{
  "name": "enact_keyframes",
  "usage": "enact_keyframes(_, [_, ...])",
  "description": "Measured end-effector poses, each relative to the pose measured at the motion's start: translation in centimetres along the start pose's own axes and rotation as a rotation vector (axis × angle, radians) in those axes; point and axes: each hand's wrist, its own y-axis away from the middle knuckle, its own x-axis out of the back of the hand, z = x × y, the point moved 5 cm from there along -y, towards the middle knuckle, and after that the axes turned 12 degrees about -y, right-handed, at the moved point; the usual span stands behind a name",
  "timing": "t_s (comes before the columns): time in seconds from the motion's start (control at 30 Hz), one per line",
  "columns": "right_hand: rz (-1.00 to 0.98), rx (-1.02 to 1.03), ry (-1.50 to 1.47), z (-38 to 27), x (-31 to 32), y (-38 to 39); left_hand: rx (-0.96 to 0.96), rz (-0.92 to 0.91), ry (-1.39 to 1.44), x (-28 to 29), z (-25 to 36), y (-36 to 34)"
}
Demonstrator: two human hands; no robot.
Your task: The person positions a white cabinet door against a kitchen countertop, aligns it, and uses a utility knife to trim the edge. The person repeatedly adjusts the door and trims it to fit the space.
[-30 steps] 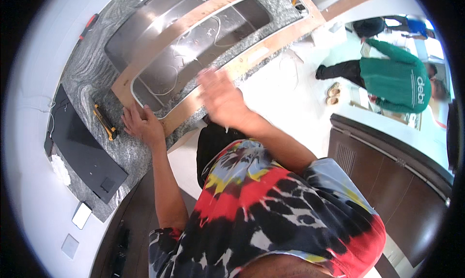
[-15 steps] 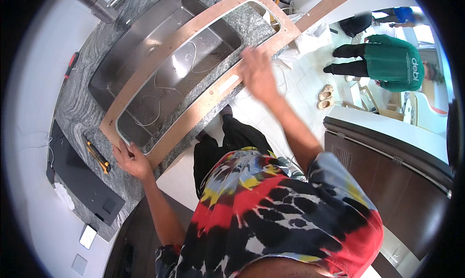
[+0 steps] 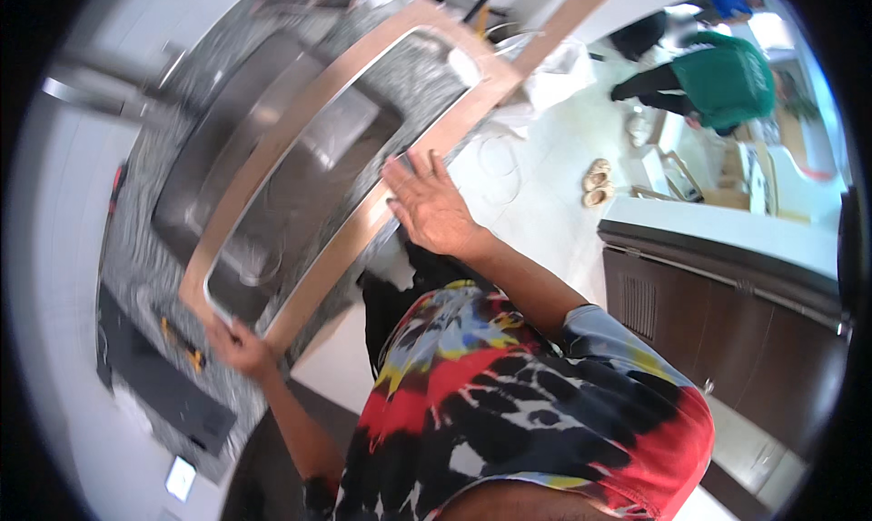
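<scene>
A brown wooden frame with rounded corners and a white inner edge lies tilted across the stainless sink and the grey veined stone countertop. At its near left corner my left hand grips the wood, fingers curled at the inner edge and somewhat blurred. My right hand rests on the near rail, palm down, with its fingers stretched out and apart. Through the opening, the sink basin and a pale loop of cord show. A yellow and black utility knife lies left of my left hand.
On the counter are a red-handled screwdriver and a long black panel. A metal faucet stands at far left. A wooden strip extends beyond the frame. Tan clogs, dark cabinets and a person in green are right.
My right hand has moved left and nearer along the rail, from a blurred motion to lying flat. My left hand stays at the corner. The whole view has shifted slightly.
</scene>
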Motion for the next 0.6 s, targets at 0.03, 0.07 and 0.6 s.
enact_keyframes(0.03, [0.028,-0.026,0.069,2.3,1.1,-0.5,-0.055,0.044,-0.012,-0.2,-0.4,0.0])
enact_keyframes(0.07, [0.059,-0.059,0.155,5.5,3.0,-1.1,-0.109,0.088,-0.006,-0.5,-0.6,0.2])
enact_keyframes(0.6, [0.147,-0.148,0.326,14.9,7.8,-3.0,0.042,-0.081,-0.201,-1.1,-0.6,0.4])
